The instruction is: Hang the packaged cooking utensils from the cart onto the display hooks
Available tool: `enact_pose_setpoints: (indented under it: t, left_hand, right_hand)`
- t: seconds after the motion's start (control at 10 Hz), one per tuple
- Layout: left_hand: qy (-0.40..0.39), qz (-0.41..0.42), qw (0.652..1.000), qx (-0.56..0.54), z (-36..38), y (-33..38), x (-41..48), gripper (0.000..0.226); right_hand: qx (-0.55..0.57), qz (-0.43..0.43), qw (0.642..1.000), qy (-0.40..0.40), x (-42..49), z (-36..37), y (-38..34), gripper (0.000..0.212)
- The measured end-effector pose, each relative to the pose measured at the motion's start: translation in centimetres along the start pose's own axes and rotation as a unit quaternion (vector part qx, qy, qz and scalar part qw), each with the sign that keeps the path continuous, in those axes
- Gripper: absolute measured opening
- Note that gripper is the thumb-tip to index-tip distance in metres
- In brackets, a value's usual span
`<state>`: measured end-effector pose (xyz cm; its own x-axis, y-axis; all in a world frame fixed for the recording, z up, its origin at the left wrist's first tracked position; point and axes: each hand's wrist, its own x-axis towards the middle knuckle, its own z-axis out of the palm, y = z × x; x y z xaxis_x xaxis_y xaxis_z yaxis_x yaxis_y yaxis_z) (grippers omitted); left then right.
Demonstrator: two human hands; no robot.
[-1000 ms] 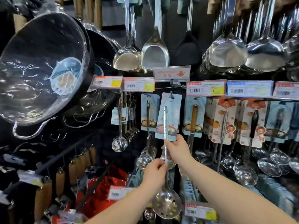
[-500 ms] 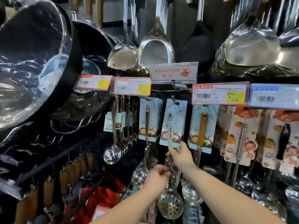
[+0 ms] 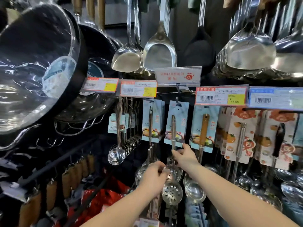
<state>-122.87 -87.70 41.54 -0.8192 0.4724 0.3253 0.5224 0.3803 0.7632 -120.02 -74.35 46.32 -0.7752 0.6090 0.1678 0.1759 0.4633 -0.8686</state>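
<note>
At your far left hangs a dark pan (image 3: 37,63) wrapped in shiny clear film, tilted toward you. Below it runs a row of wooden handles (image 3: 66,185). Further in, a bunch of plain steel ladles (image 3: 116,155) hangs under an orange-edged price label (image 3: 138,88).

Your left hand (image 3: 153,179) is curled, its fingertips pinching the slotted spoon (image 3: 173,128) low down, right beside the perforated bowls. The spoon hangs upright in the middle of the display, strapped to a pale blue card (image 3: 181,115) whose top hole sits on the hook (image 3: 177,99). More spoons hang close behind it, so you cannot tell which bowl belongs to it.

Your right hand (image 3: 185,157) grips the spoon's handle just under the card's bottom edge, thumb up against the card.

To the right hangs a wood-handled utensil (image 3: 204,128) on a similar card, under a label (image 3: 220,95) with a yellow price square. Next come orange-printed packs (image 3: 241,133). Large steel spatulas (image 3: 249,51) hang above them.
</note>
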Motion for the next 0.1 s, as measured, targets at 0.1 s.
enact_pose_setpoints:
  t: [0.1]
  left_hand:
    - [-0.004,0.039,0.999,0.019,-1.79,0.07,-1.87,0.033]
  right_hand:
    - [-0.035,-0.008,0.999,0.04,-2.92,-0.21,-1.01,0.064]
